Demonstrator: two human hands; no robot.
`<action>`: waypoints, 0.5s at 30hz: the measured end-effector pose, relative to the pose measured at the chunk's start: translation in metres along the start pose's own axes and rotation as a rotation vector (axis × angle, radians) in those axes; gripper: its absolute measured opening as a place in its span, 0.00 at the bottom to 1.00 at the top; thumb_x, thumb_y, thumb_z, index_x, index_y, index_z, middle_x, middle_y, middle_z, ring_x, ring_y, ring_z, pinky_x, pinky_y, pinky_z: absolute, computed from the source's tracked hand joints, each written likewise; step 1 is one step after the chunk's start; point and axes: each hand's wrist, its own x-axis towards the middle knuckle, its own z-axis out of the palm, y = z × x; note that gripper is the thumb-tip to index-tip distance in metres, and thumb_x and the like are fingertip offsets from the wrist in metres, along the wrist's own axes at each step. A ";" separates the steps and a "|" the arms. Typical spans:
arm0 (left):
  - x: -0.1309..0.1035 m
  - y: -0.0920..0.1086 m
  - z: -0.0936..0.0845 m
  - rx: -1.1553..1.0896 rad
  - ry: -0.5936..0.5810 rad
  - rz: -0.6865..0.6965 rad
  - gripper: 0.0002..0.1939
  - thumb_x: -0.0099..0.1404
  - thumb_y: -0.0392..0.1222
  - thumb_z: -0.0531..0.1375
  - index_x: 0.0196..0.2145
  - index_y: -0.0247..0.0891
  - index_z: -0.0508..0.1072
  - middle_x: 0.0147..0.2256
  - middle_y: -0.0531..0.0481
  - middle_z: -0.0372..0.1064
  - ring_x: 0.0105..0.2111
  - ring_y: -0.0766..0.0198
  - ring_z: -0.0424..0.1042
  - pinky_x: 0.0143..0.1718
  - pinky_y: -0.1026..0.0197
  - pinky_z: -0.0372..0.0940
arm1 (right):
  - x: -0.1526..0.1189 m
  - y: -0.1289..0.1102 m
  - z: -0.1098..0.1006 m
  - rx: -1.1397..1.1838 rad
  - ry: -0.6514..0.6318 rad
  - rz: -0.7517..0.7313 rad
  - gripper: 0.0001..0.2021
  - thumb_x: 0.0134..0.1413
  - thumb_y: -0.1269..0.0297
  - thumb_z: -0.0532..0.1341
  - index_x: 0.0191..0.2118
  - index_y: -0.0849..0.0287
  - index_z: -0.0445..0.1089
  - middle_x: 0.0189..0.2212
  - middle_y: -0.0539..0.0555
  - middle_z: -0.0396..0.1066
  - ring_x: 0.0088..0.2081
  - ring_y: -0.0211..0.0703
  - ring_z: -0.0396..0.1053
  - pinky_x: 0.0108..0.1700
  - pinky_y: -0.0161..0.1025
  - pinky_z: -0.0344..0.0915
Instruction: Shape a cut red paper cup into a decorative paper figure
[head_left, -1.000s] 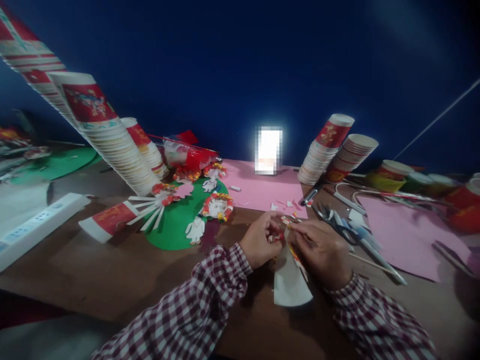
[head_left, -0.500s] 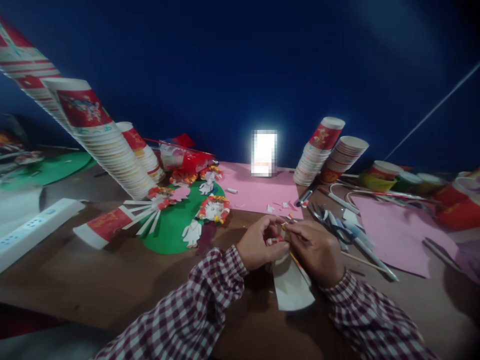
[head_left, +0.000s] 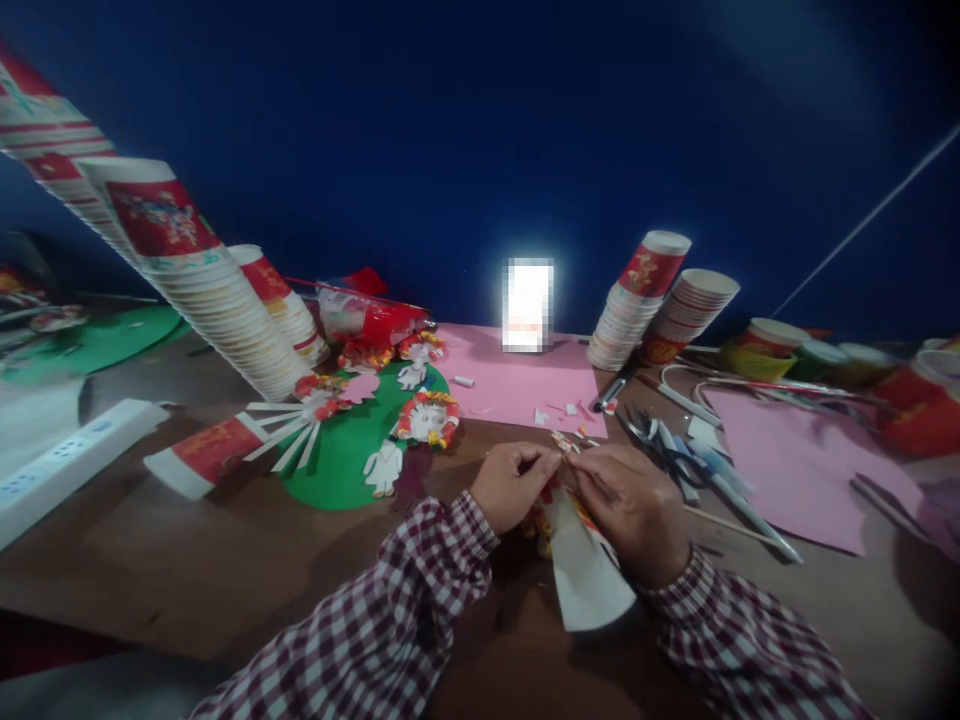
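Observation:
My left hand [head_left: 517, 484] and my right hand [head_left: 628, 508] meet over the brown table, thumbs and forefingers pinched together. Between their fingertips is a small strip of red, white and yellow paper [head_left: 564, 442], its far end poking out beyond the fingers. Below hangs a curved white paper piece [head_left: 589, 585], apparently cut from a cup, with red and yellow curls partly hidden beneath my hands. To the left, a green paper sheet [head_left: 330, 487] bears a ring of curled paper [head_left: 454, 420] and a white paper figure [head_left: 385, 467].
Stacks of paper cups [head_left: 225, 320] lean at the left, with more cups [head_left: 637, 300] at the back right. Scissors [head_left: 679, 455] lie right of my hands, near a pink sheet [head_left: 802, 480]. A white power strip [head_left: 71, 465] sits at the far left; a bright screen [head_left: 528, 305] stands behind.
My left fingers have drawn closer together and now meet my right fingertips at the paper strip. The white paper piece has shifted slightly down and right.

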 end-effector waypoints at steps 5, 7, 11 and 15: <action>0.001 0.001 0.000 0.014 0.009 0.019 0.18 0.59 0.47 0.52 0.21 0.31 0.69 0.18 0.53 0.60 0.19 0.72 0.59 0.22 0.70 0.55 | 0.000 0.000 0.000 -0.015 -0.009 0.004 0.09 0.51 0.69 0.54 0.37 0.57 0.69 0.33 0.54 0.69 0.37 0.42 0.65 0.41 0.41 0.62; 0.000 0.002 0.000 0.011 0.014 0.009 0.18 0.58 0.48 0.52 0.20 0.31 0.68 0.17 0.54 0.60 0.19 0.72 0.58 0.21 0.70 0.55 | 0.000 0.000 0.000 -0.018 -0.012 0.003 0.09 0.51 0.69 0.54 0.37 0.57 0.69 0.33 0.53 0.69 0.37 0.42 0.65 0.41 0.40 0.62; -0.001 0.004 0.000 -0.034 0.013 -0.052 0.19 0.56 0.50 0.53 0.21 0.31 0.70 0.17 0.53 0.60 0.18 0.72 0.58 0.20 0.69 0.56 | -0.001 0.000 0.000 -0.018 -0.010 0.002 0.08 0.50 0.70 0.54 0.36 0.58 0.70 0.33 0.53 0.69 0.37 0.41 0.65 0.41 0.40 0.62; 0.000 0.003 0.000 -0.078 0.012 -0.099 0.18 0.54 0.51 0.56 0.25 0.30 0.73 0.18 0.53 0.63 0.17 0.72 0.60 0.19 0.70 0.57 | -0.001 -0.001 0.001 -0.015 -0.006 -0.002 0.09 0.50 0.71 0.54 0.36 0.58 0.70 0.33 0.53 0.69 0.37 0.41 0.65 0.41 0.40 0.62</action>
